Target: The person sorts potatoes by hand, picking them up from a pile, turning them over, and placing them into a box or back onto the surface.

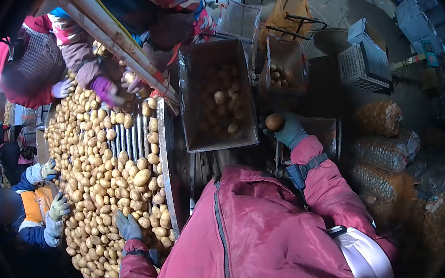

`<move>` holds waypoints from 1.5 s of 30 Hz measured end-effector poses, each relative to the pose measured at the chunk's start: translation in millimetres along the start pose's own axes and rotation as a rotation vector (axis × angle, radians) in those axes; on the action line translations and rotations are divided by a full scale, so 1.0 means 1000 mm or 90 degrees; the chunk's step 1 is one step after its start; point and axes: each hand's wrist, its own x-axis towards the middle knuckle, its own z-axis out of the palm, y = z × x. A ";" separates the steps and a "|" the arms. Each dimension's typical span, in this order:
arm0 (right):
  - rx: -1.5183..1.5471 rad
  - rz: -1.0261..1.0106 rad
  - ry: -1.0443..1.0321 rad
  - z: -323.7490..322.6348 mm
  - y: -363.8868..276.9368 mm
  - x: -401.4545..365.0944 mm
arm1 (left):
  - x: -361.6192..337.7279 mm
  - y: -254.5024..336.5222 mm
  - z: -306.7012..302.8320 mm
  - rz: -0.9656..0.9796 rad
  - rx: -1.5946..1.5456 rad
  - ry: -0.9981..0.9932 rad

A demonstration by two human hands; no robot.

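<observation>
At the far left a co-worker's gloved hands [48,169] are resting at the edge of the roller conveyor [129,132]. The potatoes [94,152] are lying thickly across it. They are pale yellow-brown, smooth and rounded (sizes are mixed, small ones beside plump ones).

The left hand [128,225], in a grey-blue glove, is lying on the heap with the red sleeve reaching forward. Its fingers are stretching almost flat and pointing away from the person, closing on nothing. Potatoes are touching them underneath and crowding in on every side.

Further right, a metal bin [190,88] is holding a few dim potatoes, above and to the left of the right fingers. The right hand [291,132] is raised with the elbow bent. Its fingers are curling round one round, browner potato [275,121], gripping it just beside the bin's lower right corner. Filled mesh sacks [378,120] are stacked to the right of those fingers.
</observation>
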 end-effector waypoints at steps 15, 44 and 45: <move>-0.791 -0.402 0.065 0.007 0.007 -0.050 | -0.005 0.009 -0.003 0.013 0.013 0.039; 0.213 0.093 0.340 -0.079 0.025 -0.156 | 0.013 -0.011 -0.002 0.052 -0.021 -0.037; 0.210 0.096 0.337 -0.072 0.024 -0.152 | 0.012 -0.009 -0.002 0.047 -0.021 -0.038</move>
